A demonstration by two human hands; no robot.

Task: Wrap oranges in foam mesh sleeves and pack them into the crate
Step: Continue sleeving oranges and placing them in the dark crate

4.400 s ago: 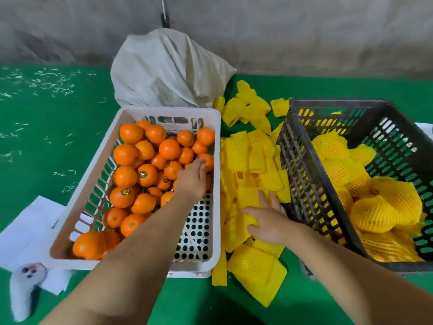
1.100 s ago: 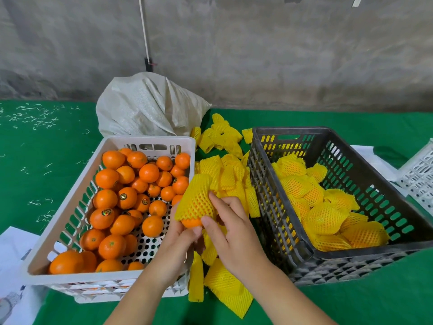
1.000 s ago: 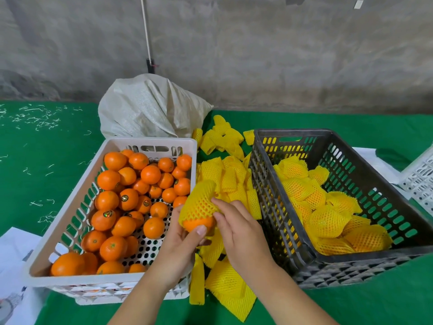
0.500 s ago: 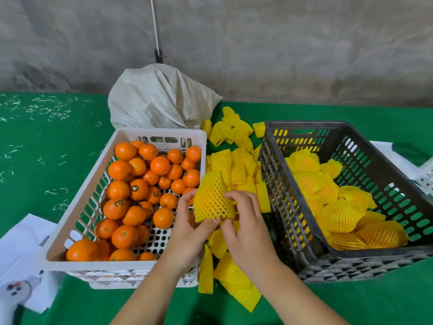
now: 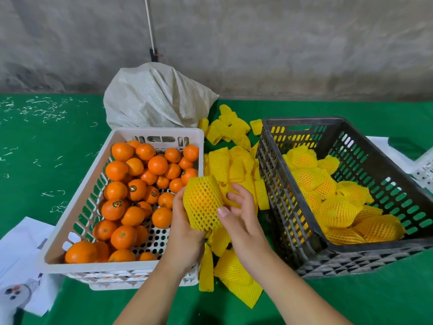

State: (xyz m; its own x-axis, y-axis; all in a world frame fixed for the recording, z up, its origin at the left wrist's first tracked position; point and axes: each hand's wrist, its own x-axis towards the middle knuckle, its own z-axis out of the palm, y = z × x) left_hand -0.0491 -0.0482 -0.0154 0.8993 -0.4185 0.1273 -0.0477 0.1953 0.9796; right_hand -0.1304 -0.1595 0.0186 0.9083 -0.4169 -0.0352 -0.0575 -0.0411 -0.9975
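Note:
An orange in a yellow foam mesh sleeve (image 5: 203, 202) sits between my two hands, above the gap between the crates. My left hand (image 5: 185, 231) cups it from below and the left. My right hand (image 5: 236, 214) touches its right side with thumb and curled fingers. A white crate (image 5: 77, 200) at the left holds several bare oranges (image 5: 138, 184). The dark crate (image 5: 304, 233) at the right holds several sleeved oranges (image 5: 337, 207). Loose yellow sleeves (image 5: 232, 165) lie piled between the crates.
A grey woven sack (image 5: 157, 97) stands behind the white crate. White paper (image 5: 21, 254) lies at the lower left on the green table cover (image 5: 42, 160). Another white crate's corner (image 5: 425, 170) shows at the right edge. A concrete wall rises behind.
The sleeve has been drawn down over the orange, so that it now covers the fruit fully. Both hands stayed around it between the crates; earlier they fetched the orange and a sleeve.

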